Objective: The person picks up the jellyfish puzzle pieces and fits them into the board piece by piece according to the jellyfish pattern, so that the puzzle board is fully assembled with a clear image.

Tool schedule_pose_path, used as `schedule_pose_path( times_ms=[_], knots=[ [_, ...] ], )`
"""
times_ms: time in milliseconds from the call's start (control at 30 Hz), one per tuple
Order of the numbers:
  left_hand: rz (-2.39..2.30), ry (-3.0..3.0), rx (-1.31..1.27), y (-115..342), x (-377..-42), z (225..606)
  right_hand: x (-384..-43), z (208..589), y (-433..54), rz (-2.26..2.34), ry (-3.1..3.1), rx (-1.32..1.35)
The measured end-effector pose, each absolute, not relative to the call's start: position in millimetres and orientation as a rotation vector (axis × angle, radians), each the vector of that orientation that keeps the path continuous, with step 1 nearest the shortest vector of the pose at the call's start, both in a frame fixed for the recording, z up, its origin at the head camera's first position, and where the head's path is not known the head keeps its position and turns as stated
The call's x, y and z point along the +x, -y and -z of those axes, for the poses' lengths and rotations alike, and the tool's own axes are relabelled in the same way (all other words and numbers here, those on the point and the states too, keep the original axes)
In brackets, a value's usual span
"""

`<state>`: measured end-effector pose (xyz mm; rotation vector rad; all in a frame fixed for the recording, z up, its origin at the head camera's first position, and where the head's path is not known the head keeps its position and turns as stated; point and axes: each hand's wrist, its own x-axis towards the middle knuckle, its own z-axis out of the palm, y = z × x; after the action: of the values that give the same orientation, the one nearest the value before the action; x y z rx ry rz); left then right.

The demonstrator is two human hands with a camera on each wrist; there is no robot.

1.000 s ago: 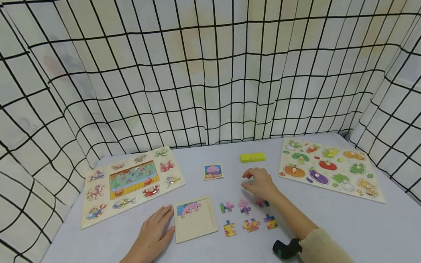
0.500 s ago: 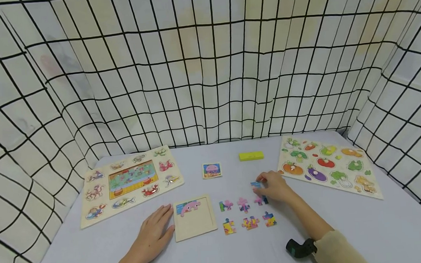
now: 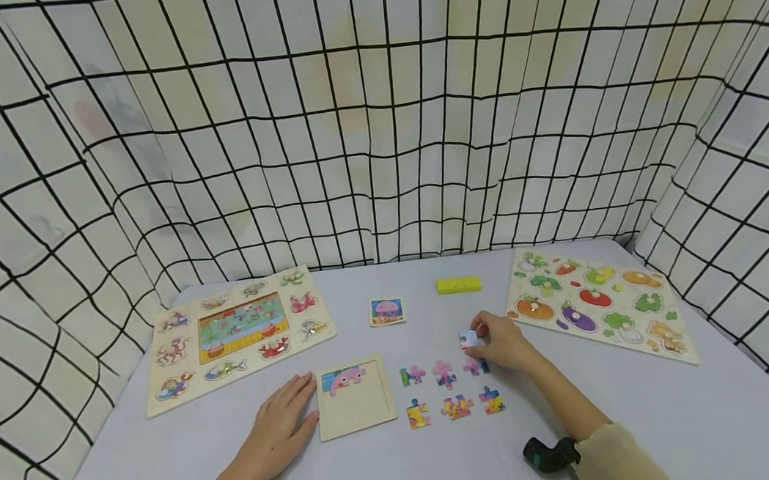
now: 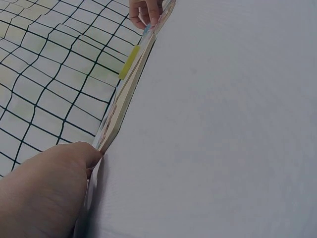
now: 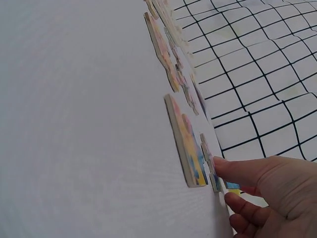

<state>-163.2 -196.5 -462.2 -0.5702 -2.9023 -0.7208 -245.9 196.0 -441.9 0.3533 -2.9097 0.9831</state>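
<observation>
My right hand [image 3: 502, 341] pinches a light-blue jigsaw piece [image 3: 468, 339] between thumb and fingers, just beyond the loose pieces. In the right wrist view, a bit of that blue piece [image 5: 232, 185] shows behind my thumb. My left hand [image 3: 276, 430] lies flat on the cloth with its fingers extended, touching the left edge of a square wooden puzzle tray [image 3: 359, 421]. Joined pieces showing a pink creature [image 3: 344, 379] fill the tray's upper left. To its right lie several loose jigsaw pieces in two rows, among them a yellow-and-pink piece [image 3: 457, 407].
A small jellyfish picture card [image 3: 387, 312] and a yellow block [image 3: 458, 285] lie farther back. A sea-animal board [image 3: 238, 330] sits at left, a vegetable board [image 3: 600, 304] at right. Black netting [image 3: 377, 123] surrounds the white table.
My right hand has come down and slightly right, from holding nothing visible to pinching the blue jigsaw piece, which has since tilted up. The left hand stays by the tray.
</observation>
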Motion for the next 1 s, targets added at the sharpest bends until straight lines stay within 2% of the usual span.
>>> schedule_pose_path(
  times_ms=[633,1000],
  knots=[
    [0.729,2.918,-0.558,196,-162,461,-251,442,-190,-1.208,2.839,0.243],
    [0.741,2.915,-0.571,196,-163,462,-252,435,-167,-1.339,2.799,0.313]
  ],
)
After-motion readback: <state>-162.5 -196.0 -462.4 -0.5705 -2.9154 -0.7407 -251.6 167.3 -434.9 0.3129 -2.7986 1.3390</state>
